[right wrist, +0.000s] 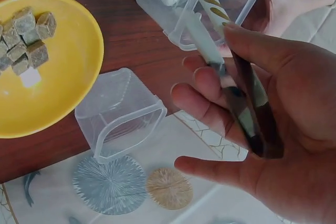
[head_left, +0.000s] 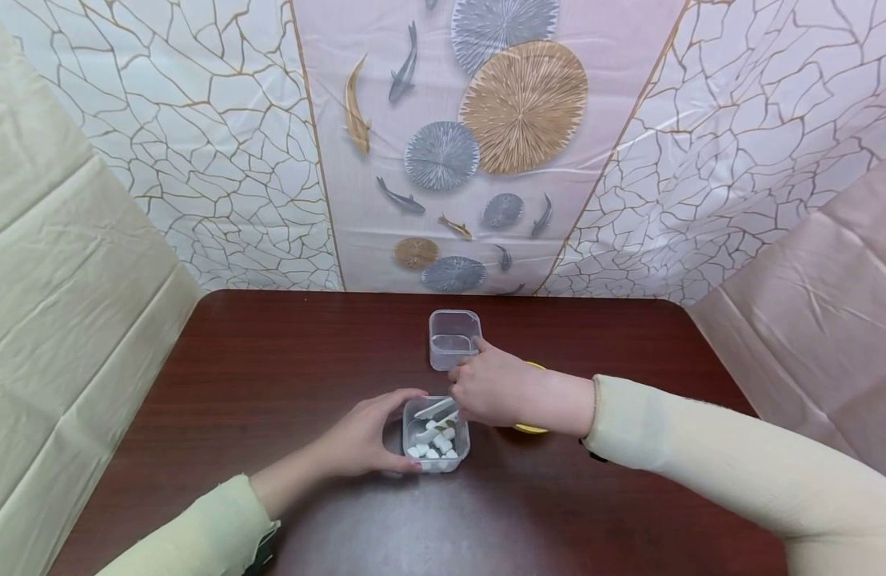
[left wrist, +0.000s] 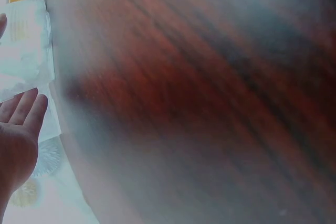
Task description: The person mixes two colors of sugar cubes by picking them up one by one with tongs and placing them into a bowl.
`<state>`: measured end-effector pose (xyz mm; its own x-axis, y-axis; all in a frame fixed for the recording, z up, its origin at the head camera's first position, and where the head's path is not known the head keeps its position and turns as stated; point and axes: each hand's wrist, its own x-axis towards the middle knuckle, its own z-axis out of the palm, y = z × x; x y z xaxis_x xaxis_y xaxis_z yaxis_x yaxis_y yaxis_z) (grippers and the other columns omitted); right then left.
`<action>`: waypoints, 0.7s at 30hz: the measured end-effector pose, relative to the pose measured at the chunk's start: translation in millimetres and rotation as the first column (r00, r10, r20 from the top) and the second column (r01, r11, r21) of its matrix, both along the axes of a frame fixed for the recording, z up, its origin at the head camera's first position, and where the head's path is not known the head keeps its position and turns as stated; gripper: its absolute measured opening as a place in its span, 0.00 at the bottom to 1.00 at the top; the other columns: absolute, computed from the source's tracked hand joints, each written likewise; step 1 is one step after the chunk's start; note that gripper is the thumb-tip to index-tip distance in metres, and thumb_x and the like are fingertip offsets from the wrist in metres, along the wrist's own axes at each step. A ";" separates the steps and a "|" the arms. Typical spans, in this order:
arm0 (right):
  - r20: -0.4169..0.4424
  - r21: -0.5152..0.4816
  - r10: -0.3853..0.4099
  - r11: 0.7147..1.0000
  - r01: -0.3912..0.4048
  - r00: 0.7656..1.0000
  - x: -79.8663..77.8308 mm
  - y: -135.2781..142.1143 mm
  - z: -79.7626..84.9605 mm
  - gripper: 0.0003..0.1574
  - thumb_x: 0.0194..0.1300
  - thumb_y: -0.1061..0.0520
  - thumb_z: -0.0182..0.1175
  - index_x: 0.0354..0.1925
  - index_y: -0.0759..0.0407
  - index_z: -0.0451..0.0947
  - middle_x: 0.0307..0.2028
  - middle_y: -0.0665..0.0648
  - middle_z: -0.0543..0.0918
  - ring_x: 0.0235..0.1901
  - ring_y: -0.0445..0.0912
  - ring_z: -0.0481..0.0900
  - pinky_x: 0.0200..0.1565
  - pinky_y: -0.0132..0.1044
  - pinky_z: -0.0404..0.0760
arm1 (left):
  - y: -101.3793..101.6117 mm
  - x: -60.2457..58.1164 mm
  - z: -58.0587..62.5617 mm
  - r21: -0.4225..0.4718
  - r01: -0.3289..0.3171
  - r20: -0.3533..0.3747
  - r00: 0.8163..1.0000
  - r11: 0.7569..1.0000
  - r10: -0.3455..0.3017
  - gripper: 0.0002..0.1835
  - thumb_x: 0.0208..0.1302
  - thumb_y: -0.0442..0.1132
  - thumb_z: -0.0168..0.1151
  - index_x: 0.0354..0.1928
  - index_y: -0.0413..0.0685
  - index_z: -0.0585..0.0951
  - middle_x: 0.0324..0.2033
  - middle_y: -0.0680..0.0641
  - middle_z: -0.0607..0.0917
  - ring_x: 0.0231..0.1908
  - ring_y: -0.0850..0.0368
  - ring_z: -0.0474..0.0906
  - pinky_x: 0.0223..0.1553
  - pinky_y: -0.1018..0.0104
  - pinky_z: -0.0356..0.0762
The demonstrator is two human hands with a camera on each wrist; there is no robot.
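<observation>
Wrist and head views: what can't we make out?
Right wrist: left part of the yellow plate and some brown cubes, cut off by the left edge.
Head: grip end of the tongs, hidden by the right hand.
Left wrist: white pieces in the near tub, washed out; tub's left part, cut off by the edge.

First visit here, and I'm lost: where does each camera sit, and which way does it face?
Head: on the head, facing forward and down at the table; left hand, right hand and sleeves show.
Left wrist: on that wrist, facing mostly table; the left hand shows at left, holding a tub.
Right wrist: on that wrist, facing the tongs in the right hand's fingers; the left hand shows beyond.
Head and right wrist share tongs, empty tub and plate.
</observation>
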<state>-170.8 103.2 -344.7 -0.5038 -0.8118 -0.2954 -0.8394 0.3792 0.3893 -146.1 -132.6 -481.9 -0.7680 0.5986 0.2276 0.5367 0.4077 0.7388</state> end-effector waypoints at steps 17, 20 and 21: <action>-0.034 0.197 -0.111 0.974 0.115 0.993 0.9 -21.4 -0.4 0.19 0.71 0.37 0.67 0.49 0.45 0.91 0.46 0.50 0.91 0.51 0.49 0.87 0.68 0.63 0.78 | 0.0 -0.5 0.3 0.026 0.015 -0.001 1.000 1.000 -0.015 0.51 0.49 0.47 0.89 0.73 0.41 0.73 0.64 0.47 0.85 0.62 0.49 0.84 0.67 0.50 0.80; -0.022 0.228 -0.128 0.965 0.129 0.992 2.0 -23.9 2.0 0.19 0.73 0.38 0.66 0.52 0.45 0.91 0.49 0.50 0.91 0.53 0.48 0.86 0.69 0.63 0.76 | 0.3 -0.7 0.2 0.025 0.015 -0.004 1.000 1.000 -0.015 0.51 0.48 0.47 0.89 0.73 0.41 0.73 0.63 0.47 0.85 0.61 0.49 0.84 0.67 0.50 0.81; -0.023 0.237 -0.127 0.963 0.129 0.992 2.5 -24.6 3.1 0.19 0.74 0.38 0.65 0.53 0.44 0.90 0.49 0.50 0.91 0.53 0.48 0.86 0.70 0.62 0.76 | 0.0 -0.8 -0.1 0.023 0.015 -0.007 1.000 1.000 -0.015 0.51 0.48 0.47 0.89 0.73 0.41 0.73 0.63 0.46 0.85 0.61 0.49 0.84 0.67 0.50 0.81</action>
<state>-168.3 78.6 -341.6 -0.6019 -0.6474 -0.4676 -0.7866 0.3796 0.4870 -146.9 -132.6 -481.9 -0.7576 0.6043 0.2467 0.5477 0.3829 0.7439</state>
